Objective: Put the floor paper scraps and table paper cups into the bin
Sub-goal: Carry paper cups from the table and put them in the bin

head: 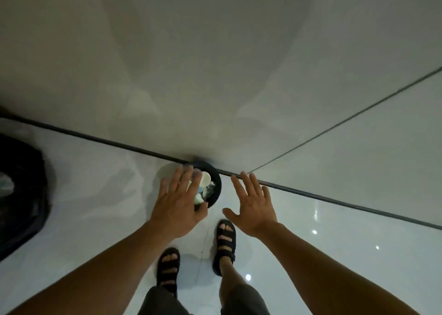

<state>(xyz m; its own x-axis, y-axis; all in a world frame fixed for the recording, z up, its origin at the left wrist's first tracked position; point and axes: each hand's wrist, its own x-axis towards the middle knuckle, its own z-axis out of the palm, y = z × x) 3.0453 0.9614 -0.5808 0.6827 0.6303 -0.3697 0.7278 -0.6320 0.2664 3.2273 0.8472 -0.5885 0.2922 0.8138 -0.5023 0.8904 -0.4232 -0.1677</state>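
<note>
At the far left, a big floppy black bag (21, 195) sits on the shiny white tile floor (334, 243). Next comes the person's left hand (178, 202). It hangs flat in the air right over the small round black bin (216, 183), and it hides the left part of the bin. Its fingers (175, 178) are straight and spread apart, and they hold nothing. The bin stands on the floor, far from the person's feet and close to the dark strip (107, 142) at the bottom of the pale wall (215, 75). Inside the bin lies a white paper cup (205, 178) on its side, with crumpled paper scraps (210, 191) beside it. To the right of the bin is the right hand (253, 207). Its fingers (239, 185) are spread wide too, and it holds nothing. Below the hands are two feet in black strap sandals (224, 240). I think the dropping step is just about over, since the rubbish is in the bin and both hands are bare. The next move, I think, is to look around for more scraps or cups. The table is not in view, so I cannot tell if any cups wait there.
</note>
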